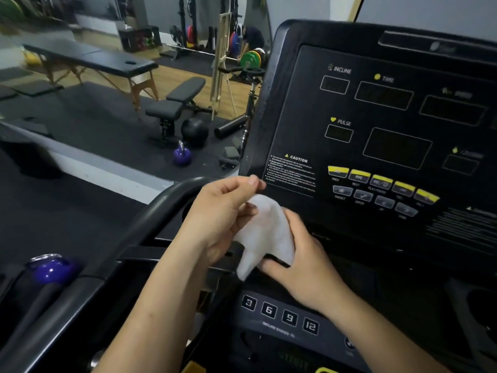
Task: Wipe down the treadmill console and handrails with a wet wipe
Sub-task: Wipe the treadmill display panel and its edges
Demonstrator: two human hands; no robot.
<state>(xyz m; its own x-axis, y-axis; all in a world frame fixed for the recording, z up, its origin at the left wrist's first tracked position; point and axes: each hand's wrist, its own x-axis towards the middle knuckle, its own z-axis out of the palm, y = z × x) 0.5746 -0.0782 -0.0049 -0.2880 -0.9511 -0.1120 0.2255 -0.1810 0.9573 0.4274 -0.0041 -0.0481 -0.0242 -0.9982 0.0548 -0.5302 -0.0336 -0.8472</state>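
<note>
A curved handrail (161, 208) sweeps in at left. In front of it the left hand (223, 219) pinches the upper edge of the white wipe (266, 232), its grip narrow, thumb and fingers closed on the cloth. The wipe hangs between both hands, low before the console (376, 125). The right hand (309, 262) clasps the wipe's right side, fingers curled around it, above the incline keys (279, 314).

A gym: treadmill console (376, 125), weight bench (174, 103), kettlebell (182, 154), plates (248, 59)
</note>
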